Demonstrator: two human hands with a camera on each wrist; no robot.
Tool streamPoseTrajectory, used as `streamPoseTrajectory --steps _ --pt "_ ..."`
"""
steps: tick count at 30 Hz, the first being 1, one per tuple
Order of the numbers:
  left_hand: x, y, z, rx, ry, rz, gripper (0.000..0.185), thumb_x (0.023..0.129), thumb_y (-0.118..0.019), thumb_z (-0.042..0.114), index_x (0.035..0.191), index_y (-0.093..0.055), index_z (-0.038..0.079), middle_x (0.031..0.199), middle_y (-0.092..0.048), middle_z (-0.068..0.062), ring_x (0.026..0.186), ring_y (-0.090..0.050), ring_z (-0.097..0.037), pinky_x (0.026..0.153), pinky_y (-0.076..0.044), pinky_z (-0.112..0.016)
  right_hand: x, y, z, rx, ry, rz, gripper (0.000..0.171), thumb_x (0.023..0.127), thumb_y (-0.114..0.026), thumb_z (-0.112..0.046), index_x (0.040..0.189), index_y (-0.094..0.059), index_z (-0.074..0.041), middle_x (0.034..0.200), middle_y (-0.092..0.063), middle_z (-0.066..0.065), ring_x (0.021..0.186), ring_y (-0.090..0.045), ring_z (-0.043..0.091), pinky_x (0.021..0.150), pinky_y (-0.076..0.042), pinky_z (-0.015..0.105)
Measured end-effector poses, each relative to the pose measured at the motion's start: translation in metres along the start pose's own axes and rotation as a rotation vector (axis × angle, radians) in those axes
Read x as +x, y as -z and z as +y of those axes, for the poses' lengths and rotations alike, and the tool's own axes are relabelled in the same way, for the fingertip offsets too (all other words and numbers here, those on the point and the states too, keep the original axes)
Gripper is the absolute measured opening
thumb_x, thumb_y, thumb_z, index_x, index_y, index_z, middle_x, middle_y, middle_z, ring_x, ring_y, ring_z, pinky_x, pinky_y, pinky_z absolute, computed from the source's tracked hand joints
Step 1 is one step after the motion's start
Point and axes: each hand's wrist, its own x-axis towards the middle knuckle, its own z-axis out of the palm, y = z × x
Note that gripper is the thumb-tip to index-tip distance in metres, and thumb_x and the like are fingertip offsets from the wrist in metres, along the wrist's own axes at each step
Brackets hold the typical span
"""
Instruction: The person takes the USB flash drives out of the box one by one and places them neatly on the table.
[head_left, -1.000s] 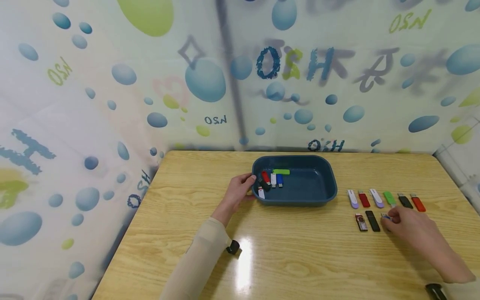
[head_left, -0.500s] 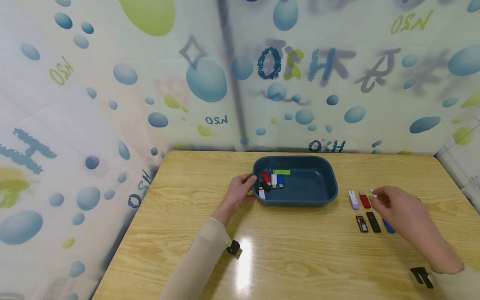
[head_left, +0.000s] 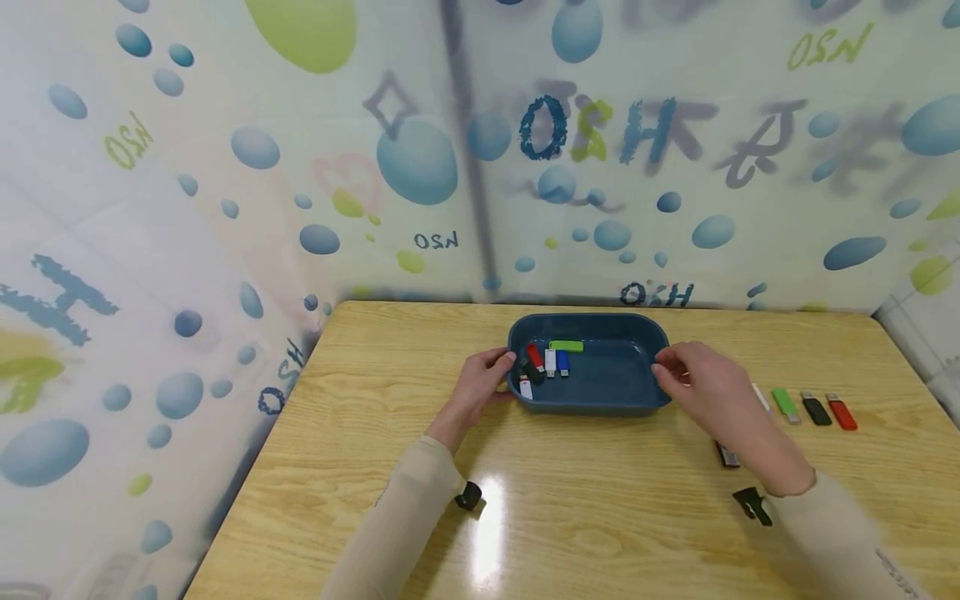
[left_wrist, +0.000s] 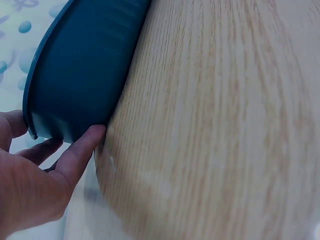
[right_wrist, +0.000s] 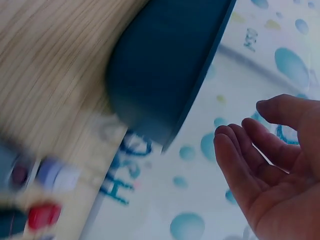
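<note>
A dark blue plastic tub (head_left: 611, 379) stands on the table with several USB sticks at its left end: a lime green one (head_left: 566, 346), a red one (head_left: 535, 357), a blue one (head_left: 563, 362) and white ones. My left hand (head_left: 478, 379) grips the tub's left end, thumb at the rim and fingers against the outer wall. Over the right rim is my right hand (head_left: 708, 387), its fingers loosely bent. The right wrist view shows nothing between the right fingers (right_wrist: 227, 150), apart from the tub wall.
Right of the tub, a green USB stick (head_left: 786, 405), a black one (head_left: 816, 409) and a red one (head_left: 842, 412) lie in a row. My right forearm hides others, with one silver-dark stick (head_left: 727, 455) partly showing. A patterned curtain (head_left: 420, 167) hangs behind the table (head_left: 600, 500).
My right hand has moved left from among the laid-out USB sticks to the tub's right rim, leaving a blue stick on the table. The left hand has stayed on the tub.
</note>
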Motion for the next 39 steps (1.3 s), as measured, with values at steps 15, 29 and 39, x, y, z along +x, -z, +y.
streamPoseTrajectory --steps 15,29,39 --pt "0.002 -0.001 -0.002 0.001 0.003 0.018 0.049 0.108 -0.057 0.025 0.149 -0.052 -0.001 0.142 -0.058 -0.020 0.115 -0.063 -0.029 0.083 -0.063 -0.043 0.044 -0.059 -0.057 0.072 0.068 -0.116 0.016 0.099 -0.072 -0.021 0.105 -0.073 -0.006 0.092 -0.065 0.002 0.078 -0.057 0.016 0.068 -0.054 0.034" --pt "0.000 -0.001 0.000 -0.014 0.010 0.008 0.049 0.109 -0.056 0.025 0.150 -0.051 -0.002 0.147 -0.055 -0.021 0.125 -0.059 -0.032 0.088 -0.062 -0.045 0.074 -0.103 -0.082 0.109 0.035 -0.273 0.016 0.098 -0.074 -0.021 0.101 -0.075 -0.006 0.081 -0.064 -0.001 0.067 -0.055 0.014 0.060 -0.048 0.029" --pt "-0.002 -0.002 0.001 -0.039 -0.008 -0.004 0.048 0.109 -0.054 0.024 0.149 -0.052 -0.003 0.144 -0.056 -0.022 0.131 -0.058 -0.034 0.087 -0.062 -0.044 0.090 -0.114 -0.088 0.062 0.016 -0.418 0.031 0.099 -0.072 -0.027 0.071 -0.069 -0.013 0.059 -0.051 -0.004 0.055 -0.049 0.015 0.053 -0.034 0.026"
